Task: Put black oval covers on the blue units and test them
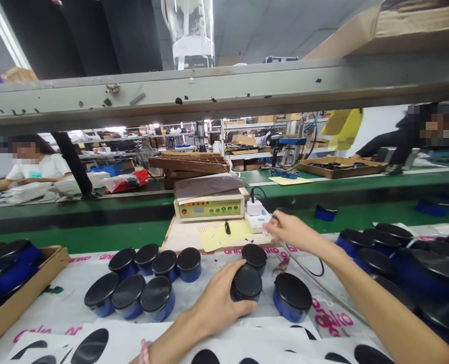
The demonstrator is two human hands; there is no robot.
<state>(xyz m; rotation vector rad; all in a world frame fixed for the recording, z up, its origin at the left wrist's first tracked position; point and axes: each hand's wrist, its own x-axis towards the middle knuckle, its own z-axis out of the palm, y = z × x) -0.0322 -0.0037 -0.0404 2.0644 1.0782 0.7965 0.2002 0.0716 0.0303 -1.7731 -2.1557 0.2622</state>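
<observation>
My left hand (224,298) curves its thumb and fingers around a round blue case with a glossy black top (247,283), low over the white sheeting. Right behind that one is another such case (254,257), and a third (293,297) stands to its right. Farther forward, my right hand (285,227) is closed beside a white power strip (257,221); a dark rounded thing (284,211) shows at its knuckles, and whether the fingers hold it I cannot tell. To the left, several blue cases (144,278) stand in two rows, black tops up.
A control box (209,206) with buttons sits ahead, a yellow paper (224,235) before it. Beyond runs a green conveyor (133,235). A grey shelf beam (209,96) crosses overhead. More cases crowd the right; a cardboard tray (53,263) holds others. Two people sit across.
</observation>
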